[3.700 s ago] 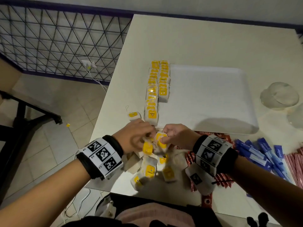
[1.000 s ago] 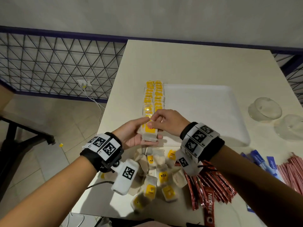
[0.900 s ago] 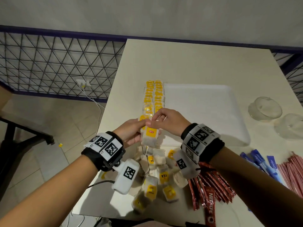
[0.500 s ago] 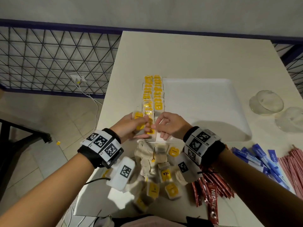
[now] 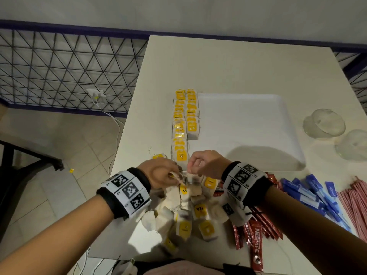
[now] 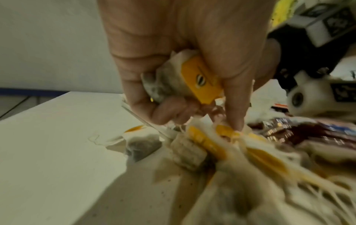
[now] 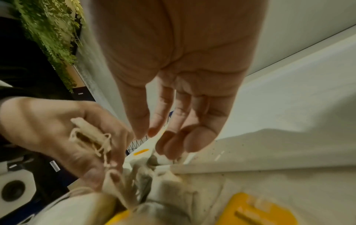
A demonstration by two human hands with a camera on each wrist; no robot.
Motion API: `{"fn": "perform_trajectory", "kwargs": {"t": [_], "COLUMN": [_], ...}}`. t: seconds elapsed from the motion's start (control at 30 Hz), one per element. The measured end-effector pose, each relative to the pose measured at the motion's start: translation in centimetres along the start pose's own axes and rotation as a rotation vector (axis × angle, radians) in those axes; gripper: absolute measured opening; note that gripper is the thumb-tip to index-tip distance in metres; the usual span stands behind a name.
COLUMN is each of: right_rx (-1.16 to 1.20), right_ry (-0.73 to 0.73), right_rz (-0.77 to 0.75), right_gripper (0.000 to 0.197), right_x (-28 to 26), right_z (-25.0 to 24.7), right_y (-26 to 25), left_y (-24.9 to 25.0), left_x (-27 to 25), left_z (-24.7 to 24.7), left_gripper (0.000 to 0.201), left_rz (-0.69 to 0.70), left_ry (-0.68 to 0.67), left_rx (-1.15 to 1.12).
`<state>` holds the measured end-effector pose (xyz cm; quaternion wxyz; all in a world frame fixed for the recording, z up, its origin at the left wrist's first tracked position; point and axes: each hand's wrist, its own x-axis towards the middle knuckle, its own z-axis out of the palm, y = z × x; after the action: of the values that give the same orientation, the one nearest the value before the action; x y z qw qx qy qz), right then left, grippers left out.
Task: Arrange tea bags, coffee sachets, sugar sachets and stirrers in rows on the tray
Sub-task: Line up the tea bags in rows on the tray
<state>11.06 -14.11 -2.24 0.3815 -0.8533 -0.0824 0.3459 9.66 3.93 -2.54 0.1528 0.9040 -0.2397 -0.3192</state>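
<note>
Two rows of yellow-tagged tea bags [image 5: 181,133] lie along the left side of the white tray [image 5: 248,124]. A loose pile of tea bags [image 5: 190,213] sits on the table in front of the tray. My left hand [image 5: 158,173] [image 6: 192,114] is over the pile and grips one tea bag [image 6: 173,79] in its palm, with strings across its fingers [image 7: 92,137]. My right hand [image 5: 204,163] [image 7: 165,140] hovers at the near end of the left row. Its fingers are loosely curled and their tips touch a tea bag [image 7: 163,159] there.
Red coffee sachets [image 5: 256,235] lie right of the pile, then blue sugar sachets [image 5: 309,195] and pink stirrers [image 5: 355,201]. Two glass bowls [image 5: 323,124] stand right of the tray. One tea bag [image 5: 157,155] lies left of the tray. The table's left edge is near my left hand.
Both hands set a tea bag at the near end of the left row, then drew back toward me. My left hand now holds another tea bag over the pile.
</note>
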Motion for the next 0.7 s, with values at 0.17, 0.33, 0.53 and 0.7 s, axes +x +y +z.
{"fn": "perform_trajectory", "kwargs": {"t": [0.17,0.33,0.53,0.7], "right_rx": [0.218,0.308,0.386,0.456], "right_ry": [0.002,0.109,0.182,0.207], "right_rz": [-0.021,-0.043,0.058,0.186], "right_gripper": [0.012,0.009,0.015,0.015], "right_x": [-0.4,0.4,2.3,4.6], "right_z": [-1.0,-2.2,-3.6,-3.9], "right_y": [-0.8,-1.2,0.2,1.1], "left_y": [0.1,0.5,0.5,-0.1], "left_x": [0.2,1.7,3.2,3.7], "left_z": [-2.2,-4.3,-4.5,-4.6], "left_gripper": [0.021,0.010,0.029,0.020], "left_rz": [-0.089,-0.188,-0.345,-0.466], "left_ry": [0.273,0.255,0.196,0.270], "left_rx": [-0.450,-0.762,-0.999,-1.258]}}
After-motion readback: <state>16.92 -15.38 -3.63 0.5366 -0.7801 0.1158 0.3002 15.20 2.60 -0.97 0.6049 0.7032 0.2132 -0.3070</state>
